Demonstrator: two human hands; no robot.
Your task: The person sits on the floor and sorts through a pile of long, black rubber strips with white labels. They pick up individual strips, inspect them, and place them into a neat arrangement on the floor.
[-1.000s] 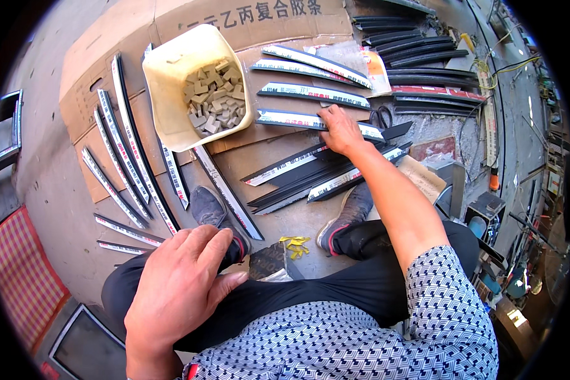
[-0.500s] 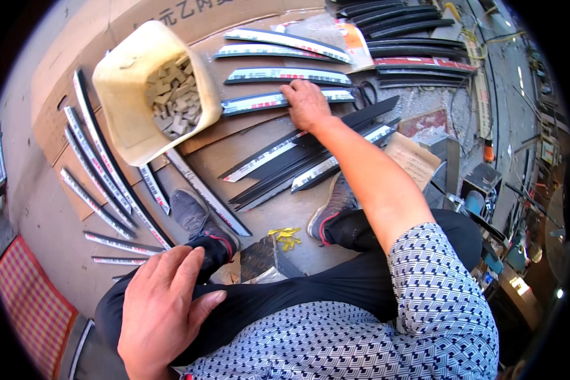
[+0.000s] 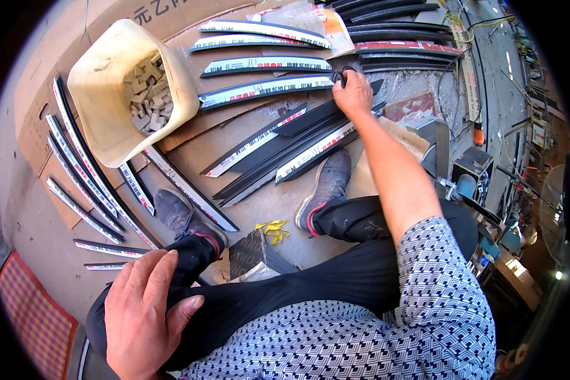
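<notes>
The right hand (image 3: 353, 94) is at the black handles of the scissors (image 3: 339, 76), by the right end of a long white-faced strip (image 3: 266, 90); I cannot tell whether its grip has closed on them. The left hand (image 3: 142, 310), its grip loose and thumb spread, is over the left thigh (image 3: 234, 310). Far left stands a bucket (image 3: 98, 88) of small blocks (image 3: 149, 95).

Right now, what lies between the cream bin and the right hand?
In the head view, a long white-faced strip lies between the bin and the right hand, plus black handle loops at the hand.
</notes>
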